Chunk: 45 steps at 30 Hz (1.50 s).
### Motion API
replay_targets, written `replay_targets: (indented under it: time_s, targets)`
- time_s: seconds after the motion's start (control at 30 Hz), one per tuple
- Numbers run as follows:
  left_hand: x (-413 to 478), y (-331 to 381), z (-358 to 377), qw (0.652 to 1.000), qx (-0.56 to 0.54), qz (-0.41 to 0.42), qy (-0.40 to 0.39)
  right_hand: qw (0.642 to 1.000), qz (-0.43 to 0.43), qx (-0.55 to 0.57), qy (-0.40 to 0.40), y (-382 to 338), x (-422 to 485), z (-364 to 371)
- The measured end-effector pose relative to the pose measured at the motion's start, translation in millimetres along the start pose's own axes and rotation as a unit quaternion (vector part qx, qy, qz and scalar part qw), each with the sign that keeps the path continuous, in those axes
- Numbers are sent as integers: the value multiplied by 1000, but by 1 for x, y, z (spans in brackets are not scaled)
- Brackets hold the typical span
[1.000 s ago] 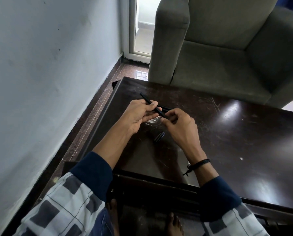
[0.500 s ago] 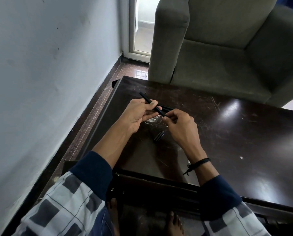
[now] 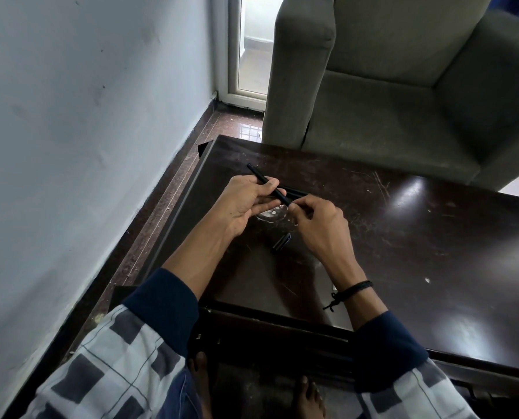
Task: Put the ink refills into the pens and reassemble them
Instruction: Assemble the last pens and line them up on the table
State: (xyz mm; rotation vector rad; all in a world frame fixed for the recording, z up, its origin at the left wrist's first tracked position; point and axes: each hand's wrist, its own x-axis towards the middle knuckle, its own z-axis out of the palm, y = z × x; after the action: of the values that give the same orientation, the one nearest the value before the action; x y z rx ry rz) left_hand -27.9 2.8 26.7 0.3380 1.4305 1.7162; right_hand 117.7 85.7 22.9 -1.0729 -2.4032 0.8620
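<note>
Pen [image 3: 256,173]: slim, black, held in the air above the desk [image 3: 433,237], over its far-left part, nearer the left edge than the right. It lies at a slant, one end towards the far-left corner, the other end low and pointing towards the right edge.

Left grip [image 3: 246,201]: fingers and thumb curled round the pen's middle, palm turned up and inward. The far end of the pen sticks out past the fingers.

Right grip [image 3: 321,225]: fingertips bunched and pinching at the pen's near end, back of the hand towards the camera. Cannot tell whether a separate small part sits between those fingertips; they hide it.

On the desk:
- a long dark piece [image 3: 296,192], flat, just behind both hands on the far side, partly covered by them. Too dark to make out what it is.
- a short dark piece [image 3: 282,241], flat, just beside the heel of the right hand, towards the near edge.
- a pale ring mark [image 3: 271,213] on the wood below the hands.

Black cord band [image 3: 354,288] on the right wrist. Grey armchair [image 3: 403,86] beyond the far edge; pale wall [image 3: 71,116] along the left.
</note>
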Motion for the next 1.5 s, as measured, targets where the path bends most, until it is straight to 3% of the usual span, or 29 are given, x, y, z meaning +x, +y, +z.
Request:
replay_targets:
  time_s: [1.5]
  targets:
    - [-3, 0, 2, 1000, 7, -3, -9, 1000, 11, -20, -8, -1, 0, -3]
